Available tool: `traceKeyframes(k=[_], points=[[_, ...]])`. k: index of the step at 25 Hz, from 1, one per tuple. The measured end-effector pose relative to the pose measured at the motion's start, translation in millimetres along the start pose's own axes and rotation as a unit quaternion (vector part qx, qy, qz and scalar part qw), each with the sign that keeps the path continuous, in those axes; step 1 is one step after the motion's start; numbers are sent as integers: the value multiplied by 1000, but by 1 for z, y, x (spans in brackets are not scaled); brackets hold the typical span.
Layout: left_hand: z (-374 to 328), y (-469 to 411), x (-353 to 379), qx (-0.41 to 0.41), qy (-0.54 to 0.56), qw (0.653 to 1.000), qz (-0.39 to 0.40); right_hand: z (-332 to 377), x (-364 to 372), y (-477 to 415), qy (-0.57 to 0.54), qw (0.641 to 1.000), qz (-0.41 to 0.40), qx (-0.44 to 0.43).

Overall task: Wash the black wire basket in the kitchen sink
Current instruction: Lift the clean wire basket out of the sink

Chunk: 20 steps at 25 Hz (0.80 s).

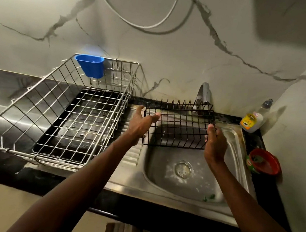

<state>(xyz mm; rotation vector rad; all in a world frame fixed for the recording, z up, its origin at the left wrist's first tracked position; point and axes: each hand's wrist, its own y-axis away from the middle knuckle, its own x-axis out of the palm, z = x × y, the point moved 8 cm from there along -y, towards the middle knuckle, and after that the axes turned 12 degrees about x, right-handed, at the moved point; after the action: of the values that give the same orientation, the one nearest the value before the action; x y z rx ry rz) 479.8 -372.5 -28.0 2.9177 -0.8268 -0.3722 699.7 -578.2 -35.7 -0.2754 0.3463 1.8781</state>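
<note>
The black wire basket (178, 126) hangs above the steel sink (185, 177), just under the faucet (202, 95). My left hand (140, 124) grips its left end, thumb hooked over the top rim. My right hand (215, 142) holds the right end, with fingers curled around the side wires. No running water is visible. The sink bowl below is wet, with white suds near the drain (182, 168) and a green scrap near the front.
A large steel wire dish rack (28, 103) with a black tray and a blue plastic cup (90, 66) fills the counter on the left. A dish soap bottle (253, 120) and a red bowl (264, 161) stand right of the sink. White hoses loop on the marble wall.
</note>
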Motion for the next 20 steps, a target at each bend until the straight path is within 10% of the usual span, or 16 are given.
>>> traceKeyframes(k=[9,20], points=[[-54,25,-104,50,100,994,-21,126,62,13,-125,979,42,-157],[-40,51,-248,-10,177,958,-226,261,257,57,-38,933,301,-192]])
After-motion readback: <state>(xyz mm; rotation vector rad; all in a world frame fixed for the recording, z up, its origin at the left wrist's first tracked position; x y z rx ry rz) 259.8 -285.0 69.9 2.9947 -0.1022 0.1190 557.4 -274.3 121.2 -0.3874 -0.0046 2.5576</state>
